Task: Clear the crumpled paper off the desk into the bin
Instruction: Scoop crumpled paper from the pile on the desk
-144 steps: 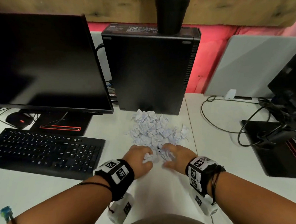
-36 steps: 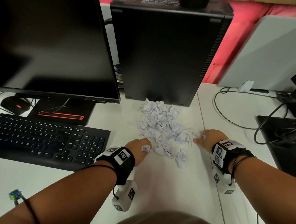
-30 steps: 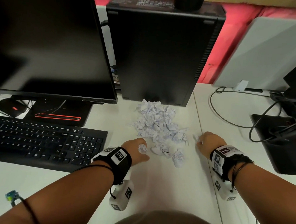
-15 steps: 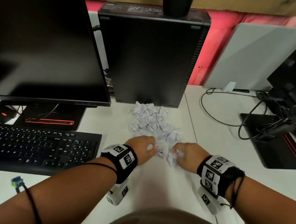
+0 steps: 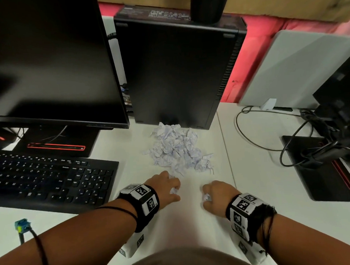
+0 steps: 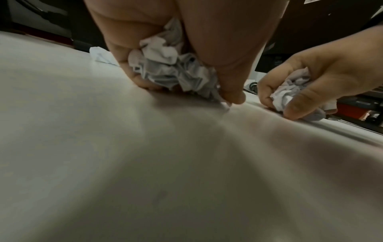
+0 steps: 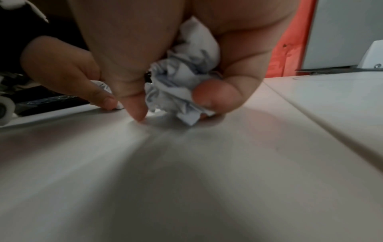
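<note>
A pile of crumpled white paper (image 5: 177, 150) lies on the white desk (image 5: 187, 223) in front of the black computer tower. My left hand (image 5: 169, 188) sits just below the pile, its fingers curled round crumpled paper (image 6: 172, 68). To the right, my right hand (image 5: 213, 195) grips another wad of crumpled paper (image 7: 182, 88). Both hands rest low on the desk, a little apart. In the left wrist view the right hand (image 6: 306, 91) shows beside the left with its own wad (image 6: 290, 91). No bin is in view.
A black monitor (image 5: 45, 64) and keyboard (image 5: 46, 177) stand at the left, with the computer tower (image 5: 175, 71) behind the pile. Cables (image 5: 257, 132) and a second monitor stand (image 5: 326, 165) occupy the right. A seam (image 5: 225, 150) runs between two desk tops.
Both hands have drawn back from the pile toward me, each holding paper. The two loose balls that lay in front of the pile are gone from the desk.
</note>
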### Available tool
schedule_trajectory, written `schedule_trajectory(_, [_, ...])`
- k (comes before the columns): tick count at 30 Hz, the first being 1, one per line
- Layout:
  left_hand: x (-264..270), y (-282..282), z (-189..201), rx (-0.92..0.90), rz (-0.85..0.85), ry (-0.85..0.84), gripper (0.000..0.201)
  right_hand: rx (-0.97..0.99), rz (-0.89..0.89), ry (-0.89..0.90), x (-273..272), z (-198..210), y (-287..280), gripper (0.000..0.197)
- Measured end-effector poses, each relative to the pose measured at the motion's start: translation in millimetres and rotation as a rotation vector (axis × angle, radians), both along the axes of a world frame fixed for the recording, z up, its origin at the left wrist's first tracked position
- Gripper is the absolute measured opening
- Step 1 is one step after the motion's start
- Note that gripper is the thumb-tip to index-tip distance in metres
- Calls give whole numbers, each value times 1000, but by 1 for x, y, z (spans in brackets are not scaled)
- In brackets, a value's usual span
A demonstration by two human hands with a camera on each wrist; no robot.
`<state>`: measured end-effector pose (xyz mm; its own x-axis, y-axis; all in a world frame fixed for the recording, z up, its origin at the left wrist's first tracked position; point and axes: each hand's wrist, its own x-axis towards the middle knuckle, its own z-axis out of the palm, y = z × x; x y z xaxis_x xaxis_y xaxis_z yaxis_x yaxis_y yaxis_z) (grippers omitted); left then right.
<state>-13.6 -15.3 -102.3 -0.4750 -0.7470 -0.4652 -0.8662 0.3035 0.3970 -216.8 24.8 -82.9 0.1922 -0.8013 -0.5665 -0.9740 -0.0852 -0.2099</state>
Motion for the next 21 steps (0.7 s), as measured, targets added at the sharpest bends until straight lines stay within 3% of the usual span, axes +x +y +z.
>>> schedule_trajectory(2, [4, 2, 0, -19, 15, 40, 31, -57, -7, 0, 0, 7, -1, 7])
schedule_trajectory(9, [11, 6, -14, -155, 15, 96, 21, -278, -151, -146, 1, 25, -23, 32])
schedule_trajectory(15, [16, -3, -17, -202, -87, 108, 11, -231, -277, -51, -1, 26, -56, 61])
schedule_trajectory(19, [27, -5, -4, -190, 31, 119, 3, -137, -227, 76, 0, 17, -52, 49])
schedule_trajectory(21, [32, -6, 3, -181, 124, 135, 9, -125, -203, 88, 1, 13, -46, 44])
